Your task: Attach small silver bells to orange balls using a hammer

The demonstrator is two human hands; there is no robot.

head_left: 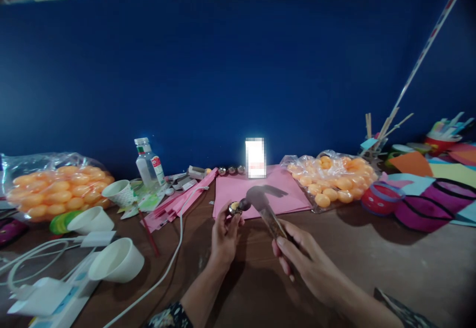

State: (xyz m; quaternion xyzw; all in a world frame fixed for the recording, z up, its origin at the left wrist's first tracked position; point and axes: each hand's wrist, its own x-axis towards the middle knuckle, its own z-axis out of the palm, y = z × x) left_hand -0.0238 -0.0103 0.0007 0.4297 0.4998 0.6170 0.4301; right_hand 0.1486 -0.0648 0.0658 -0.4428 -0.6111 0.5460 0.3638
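Note:
My left hand (pixel 224 233) pinches a small shiny round bell-like piece (pixel 234 208) between its fingertips, above the brown table (pixel 390 263). My right hand (pixel 303 261) grips the handle of a claw hammer (pixel 262 200). The hammer's head is blurred and sits right beside the small piece, touching or nearly touching it. Just behind both lies a stack of pink paper sheets (pixel 238 189).
Bags of orange balls sit at the left (pixel 52 187) and right (pixel 330 177). White paper cups (pixel 115 261), a power strip with white cables (pixel 55 300), a plastic bottle (pixel 148 164), pink strips (pixel 174 204) and coloured felt pieces (pixel 420 196) crowd the sides. A blue wall stands behind.

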